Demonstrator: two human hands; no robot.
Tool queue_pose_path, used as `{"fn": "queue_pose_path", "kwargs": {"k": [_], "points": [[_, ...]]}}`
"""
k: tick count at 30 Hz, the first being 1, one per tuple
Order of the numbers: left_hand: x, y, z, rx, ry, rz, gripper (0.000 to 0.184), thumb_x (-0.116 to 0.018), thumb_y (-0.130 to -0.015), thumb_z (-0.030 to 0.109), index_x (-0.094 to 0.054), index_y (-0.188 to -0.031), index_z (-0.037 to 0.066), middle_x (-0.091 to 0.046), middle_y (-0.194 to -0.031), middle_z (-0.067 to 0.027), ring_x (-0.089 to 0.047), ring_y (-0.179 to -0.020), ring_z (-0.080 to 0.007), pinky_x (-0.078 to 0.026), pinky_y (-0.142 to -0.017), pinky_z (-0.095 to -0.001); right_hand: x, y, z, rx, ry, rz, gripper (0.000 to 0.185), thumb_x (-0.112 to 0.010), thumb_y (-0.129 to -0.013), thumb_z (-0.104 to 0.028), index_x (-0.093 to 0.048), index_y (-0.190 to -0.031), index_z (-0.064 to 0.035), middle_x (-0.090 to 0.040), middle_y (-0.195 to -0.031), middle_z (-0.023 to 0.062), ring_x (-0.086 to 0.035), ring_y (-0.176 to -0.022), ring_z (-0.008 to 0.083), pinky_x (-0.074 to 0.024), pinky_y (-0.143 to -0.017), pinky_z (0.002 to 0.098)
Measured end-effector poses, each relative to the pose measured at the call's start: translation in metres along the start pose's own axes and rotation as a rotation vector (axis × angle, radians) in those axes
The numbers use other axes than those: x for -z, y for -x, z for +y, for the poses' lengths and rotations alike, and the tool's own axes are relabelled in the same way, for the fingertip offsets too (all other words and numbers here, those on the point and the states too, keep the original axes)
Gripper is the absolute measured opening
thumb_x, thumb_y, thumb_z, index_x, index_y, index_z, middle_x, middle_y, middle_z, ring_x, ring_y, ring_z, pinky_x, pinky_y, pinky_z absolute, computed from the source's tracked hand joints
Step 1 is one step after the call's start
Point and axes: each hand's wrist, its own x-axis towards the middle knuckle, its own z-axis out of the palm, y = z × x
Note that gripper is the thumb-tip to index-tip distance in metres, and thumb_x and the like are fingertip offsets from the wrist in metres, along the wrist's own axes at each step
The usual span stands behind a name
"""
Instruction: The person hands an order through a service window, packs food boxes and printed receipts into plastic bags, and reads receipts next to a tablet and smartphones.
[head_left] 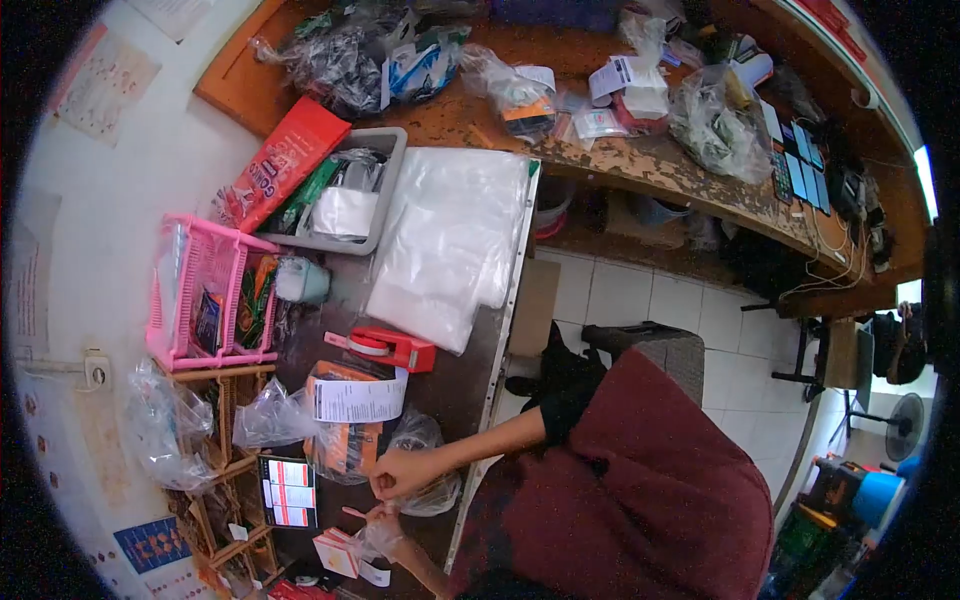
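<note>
My right hand (pixel 405 474) is closed in a pinch above the dark table, close over my left hand. What its fingertips hold, if anything, is too small to make out. Just below, my left hand (pixel 382 532) is closed around the gathered neck of a clear plastic bag (pixel 368 545). Beside this bag is a small red-and-white box (pixel 337 553), with a white paper slip (pixel 375 574) near it. Behind my right hand lies another clear bag (pixel 425 490). Farther left, an orange-and-black package in plastic (pixel 348 450) carries a printed receipt (pixel 358 400).
A phone or tablet (pixel 289 492) with a lit screen leans by a wooden rack (pixel 225 510). A red tape dispenser (pixel 395 348), stacked clear bags (pixel 440 235), a grey bin (pixel 390 200) and a pink basket (pixel 165 300) stand along the table. A second bench (pixel 640 150) holds wrapped goods.
</note>
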Motion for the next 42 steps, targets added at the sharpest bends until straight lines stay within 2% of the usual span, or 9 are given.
{"fn": "queue_pose_path", "kwargs": {"k": [5,8,11,15,19,23,31,35,42], "points": [[-0.027,0.001,0.055,-0.245,-0.483,0.062,0.011,-0.059,-0.070,-0.001,-0.050,-0.076,0.001,-0.052,-0.066,-0.0078,-0.051,-0.061,-0.0164,-0.044,-0.061,-0.0280,0.010,-0.005,-0.005,0.040,-0.057,-0.175,0.011,-0.060,-0.072,-0.010,-0.062,-0.079,-0.0015,-0.063,-0.069,0.0072,-0.061,-0.062,0.0152,-0.0481,-0.055,0.0261],[-0.025,-0.005,0.047,-0.040,0.060,-0.146,0.014,-0.058,-0.072,0.002,-0.048,-0.064,-0.001,-0.049,-0.059,-0.0059,-0.050,-0.057,-0.0166,-0.043,-0.058,-0.0267,0.019,-0.009,-0.018,-0.005,-0.012,-0.293,0.012,-0.062,-0.072,-0.011,-0.062,-0.078,-0.0009,-0.064,-0.071,0.0077,-0.062,-0.063,0.0141,-0.0482,-0.055,0.0253],[-0.049,0.000,0.087,-0.103,-0.676,0.060,0.025,-0.056,-0.075,0.006,-0.044,-0.055,-0.001,-0.047,-0.057,-0.0072,-0.050,-0.056,-0.0159,-0.043,-0.058,-0.0264,0.016,-0.015,0.002,-0.046,-0.209,-0.312,0.019,-0.069,-0.066,-0.021,-0.066,-0.074,-0.0039,-0.064,-0.071,0.0074,-0.060,-0.062,0.0157,-0.0456,-0.054,0.0290],[-0.080,0.006,0.169,-0.458,-0.468,-0.048,0.016,-0.055,-0.076,0.008,-0.044,-0.066,0.002,-0.047,-0.063,-0.0072,-0.049,-0.058,-0.0160,-0.040,-0.055,-0.0270,0.025,-0.018,-0.013,-0.041,-0.225,-0.410,0.009,-0.063,-0.073,-0.010,-0.063,-0.075,-0.0010,-0.064,-0.070,0.0062,-0.062,-0.065,0.0134,-0.0489,-0.057,0.0237],[-0.068,0.009,0.094,-0.471,-0.110,0.021,0.015,-0.057,-0.077,0.011,-0.044,-0.074,0.005,-0.045,-0.068,-0.0066,-0.045,-0.059,-0.0166,-0.035,-0.055,-0.0280,0.035,-0.019,-0.028,-0.098,-0.252,-0.446,0.008,-0.062,-0.073,-0.007,-0.063,-0.077,0.0000,-0.064,-0.069,0.0075,-0.063,-0.064,0.0130,-0.0494,-0.058,0.0235],[-0.071,0.013,0.136,-0.518,-0.365,0.003,0.017,-0.059,-0.076,0.011,-0.044,-0.073,0.005,-0.044,-0.066,-0.0067,-0.042,-0.058,-0.0165,-0.034,-0.057,-0.0282,0.035,-0.021,-0.027,-0.147,-0.285,-0.463,0.009,-0.064,-0.072,-0.008,-0.063,-0.076,-0.0003,-0.064,-0.069,0.0069,-0.063,-0.064,0.0128,-0.0492,-0.058,0.0240],[-0.034,0.011,0.033,-0.416,-0.535,0.100,0.028,-0.066,-0.076,0.026,-0.052,-0.079,0.003,-0.046,-0.060,-0.0040,-0.046,-0.060,-0.0158,-0.038,-0.062,-0.0304,0.019,-0.012,-0.005,-0.080,-0.137,-0.318,0.011,-0.064,-0.072,-0.009,-0.061,-0.079,-0.0008,-0.064,-0.068,0.0069,-0.061,-0.061,0.0131,-0.0465,-0.056,0.0246],[-0.093,0.022,0.162,-0.013,-0.190,0.147,0.033,-0.063,-0.078,0.032,-0.054,-0.082,0.001,-0.052,-0.069,-0.0072,-0.050,-0.065,-0.0155,-0.042,-0.067,-0.0333,0.005,-0.002,-0.004,-0.096,0.055,-0.160,0.010,-0.058,-0.076,-0.008,-0.055,-0.080,0.0007,-0.059,-0.067,0.0099,-0.058,-0.063,0.0171,-0.0438,-0.057,0.0289],[-0.081,0.024,0.131,-0.461,-0.959,0.347,0.040,-0.060,-0.080,0.030,-0.051,-0.109,0.005,-0.051,-0.104,-0.0135,-0.054,-0.081,-0.0274,-0.045,-0.073,-0.0406,0.050,0.001,-0.001,-0.090,-0.093,-0.088,0.016,-0.054,-0.082,-0.014,-0.051,-0.087,0.0005,-0.058,-0.076,0.0098,-0.057,-0.071,0.0194,-0.0442,-0.064,0.0329]]}}
